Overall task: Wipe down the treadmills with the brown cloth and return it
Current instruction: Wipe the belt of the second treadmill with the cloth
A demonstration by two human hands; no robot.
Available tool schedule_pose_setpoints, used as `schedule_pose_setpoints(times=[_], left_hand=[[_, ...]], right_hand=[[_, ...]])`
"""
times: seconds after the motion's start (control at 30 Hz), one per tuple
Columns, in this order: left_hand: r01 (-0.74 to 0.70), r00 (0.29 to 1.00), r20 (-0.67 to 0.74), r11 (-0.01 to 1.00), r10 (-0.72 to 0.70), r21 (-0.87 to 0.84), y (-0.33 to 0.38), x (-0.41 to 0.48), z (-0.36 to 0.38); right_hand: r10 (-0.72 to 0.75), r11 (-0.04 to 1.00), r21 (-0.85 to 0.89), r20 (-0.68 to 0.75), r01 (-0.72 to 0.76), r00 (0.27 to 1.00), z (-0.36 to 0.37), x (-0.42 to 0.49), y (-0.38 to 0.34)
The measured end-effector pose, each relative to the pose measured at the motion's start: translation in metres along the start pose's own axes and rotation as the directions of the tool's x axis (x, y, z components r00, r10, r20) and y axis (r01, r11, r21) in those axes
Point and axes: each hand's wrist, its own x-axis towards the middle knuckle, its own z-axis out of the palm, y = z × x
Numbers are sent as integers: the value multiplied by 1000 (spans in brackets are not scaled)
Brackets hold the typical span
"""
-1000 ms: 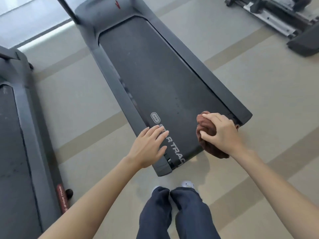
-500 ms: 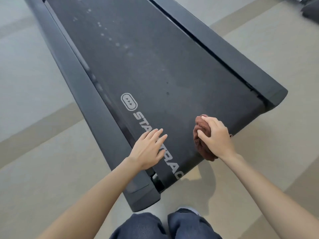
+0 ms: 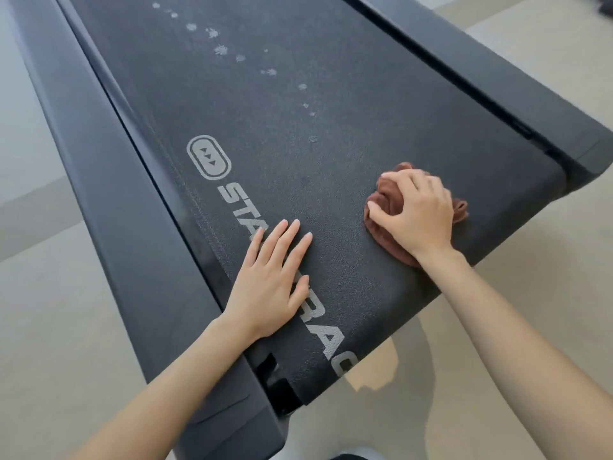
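Note:
A dark treadmill fills most of the view, its textured black belt point(image 3: 298, 127) printed with a grey logo and lettering. Near the belt's rear right end lies a bunched brown cloth point(image 3: 386, 207), and my right hand point(image 3: 418, 214) presses down on it, fingers curled around the folds. My left hand point(image 3: 275, 280) rests flat on the belt beside the lettering, fingers spread and holding nothing. A trail of pale dusty spots point(image 3: 220, 49) runs along the belt farther up.
Grey side rails point(image 3: 109, 227) frame the belt on the left and right point(image 3: 517, 94). Beige floor with wide tan stripes point(image 3: 30, 210) surrounds the machine. A dark gap sits at the rear left corner by the end cap point(image 3: 275, 380).
The view has closed in on the belt's rear end as I lean down. Both hands now rest on the belt; the cloth has moved from the rear edge onto the belt surface.

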Motion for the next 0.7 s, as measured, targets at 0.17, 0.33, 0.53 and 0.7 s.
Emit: schedule_pose_setpoints(times=[0.17, 0.33, 0.53, 0.7], left_hand=[[1, 999, -39, 1000, -1, 2, -1, 0, 4], [-3, 997, -75, 1000, 2, -7, -1, -1, 6], [3, 999, -45, 1000, -3, -5, -1, -3, 2], [-56, 998, 14, 998, 55, 26, -30, -8, -12]], right_hand=[[45, 999, -29, -2, -45, 999, 14, 30, 3], [65, 996, -57, 14, -64, 998, 2, -12, -16], [-142, 990, 0, -31, 142, 989, -11, -111, -58], [-168, 985, 40, 69, 165, 983, -9, -46, -34]])
